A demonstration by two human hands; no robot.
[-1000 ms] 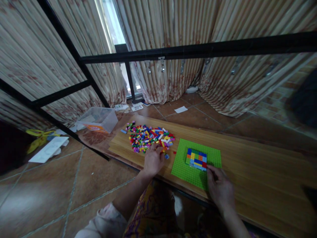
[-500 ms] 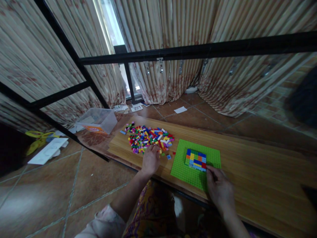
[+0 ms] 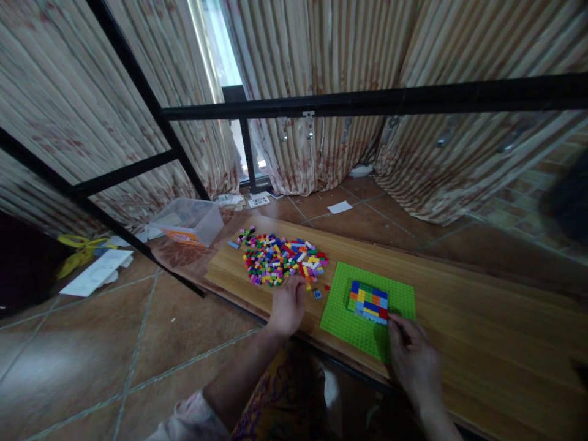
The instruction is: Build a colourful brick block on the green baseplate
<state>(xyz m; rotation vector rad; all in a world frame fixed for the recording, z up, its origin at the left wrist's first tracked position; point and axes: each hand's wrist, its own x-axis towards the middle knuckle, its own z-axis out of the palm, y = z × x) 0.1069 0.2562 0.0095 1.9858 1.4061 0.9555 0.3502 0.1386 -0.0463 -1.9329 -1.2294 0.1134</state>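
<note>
My left hand is at the near edge of a loose pile of toy building bricks, its fingers pinched together. Small yellow-orange pieces show by the fingertips, but what they hold is hard to make out. To the right, a green baseplate carries a low rectangular build of multicoloured bricks. My right hand lies over the plate's near right corner, thumb and fingers closed. Its fingertips meet the build's lower right corner, beside a red brick; anything between them is hidden.
Bricks and plate lie on a long wooden board. A blue brick with a printed face sits between pile and plate. At the far left stands a clear plastic box. A black metal rail crosses in front of the curtains.
The whole view has shifted slightly, moving everything a little right and down. My left hand still stays at the pile's edge, with its fingers slightly turned. My right hand keeps its place at the build's corner.
</note>
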